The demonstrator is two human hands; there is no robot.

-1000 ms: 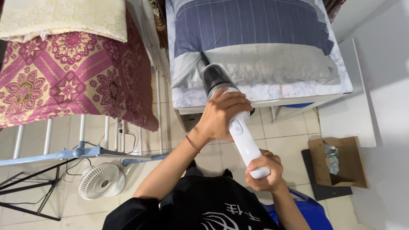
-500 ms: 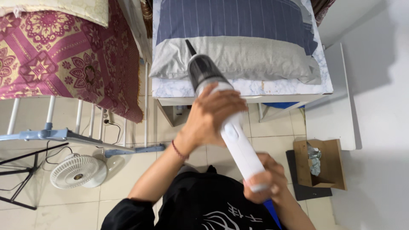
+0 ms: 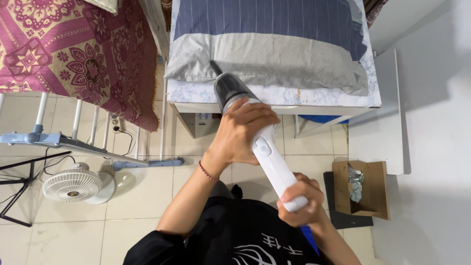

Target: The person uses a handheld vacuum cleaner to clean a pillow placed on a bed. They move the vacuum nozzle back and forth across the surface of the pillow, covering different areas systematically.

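Left hand (image 3: 243,131) wraps closed around the white handheld vacuum (image 3: 267,152) near its dark front; right hand (image 3: 300,202) grips its rear end; nozzle tip touches the pillow (image 3: 274,59) at the bed's near edge

White handheld vacuum (image 3: 262,147) in both hands, nozzle at grey pillow (image 3: 265,64).

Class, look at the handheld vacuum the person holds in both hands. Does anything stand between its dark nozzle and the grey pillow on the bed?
Nothing visible does. The left hand and right hand hold the white handheld vacuum, and its dark nozzle already points at the near edge of the grey pillow; whether it touches cannot be told.
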